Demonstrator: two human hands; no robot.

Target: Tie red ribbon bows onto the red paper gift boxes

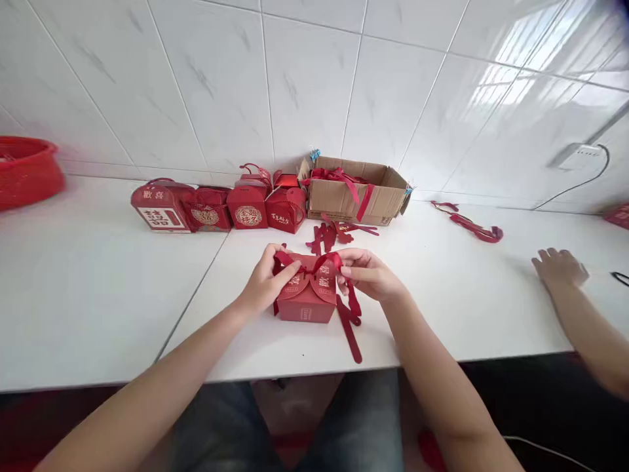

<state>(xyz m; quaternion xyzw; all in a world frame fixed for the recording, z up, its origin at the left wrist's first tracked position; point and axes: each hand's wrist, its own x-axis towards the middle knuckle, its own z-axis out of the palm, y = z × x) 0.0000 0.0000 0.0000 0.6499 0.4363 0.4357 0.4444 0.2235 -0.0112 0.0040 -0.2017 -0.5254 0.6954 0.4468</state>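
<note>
A small red gift box [307,307] with pale lettering sits upright on the white table in front of me. Red ribbon [322,261] is tied across its top in a bow. At the box's left, my left hand [275,275] pinches one loop of the bow between thumb and fingers. On the other side my right hand [366,272] grips the right loop, and a ribbon tail hangs below it. Flat dark red strips [350,334] lie on the table just right of the box.
Several red gift boxes [206,211] line the wall, beside an open cardboard box [351,200] of red ribbon. Red paper pieces [327,237] lie before it. A ribbon bundle [474,226] is farther right, a red basket [29,174] far left. Another person's hand [560,267] rests at right.
</note>
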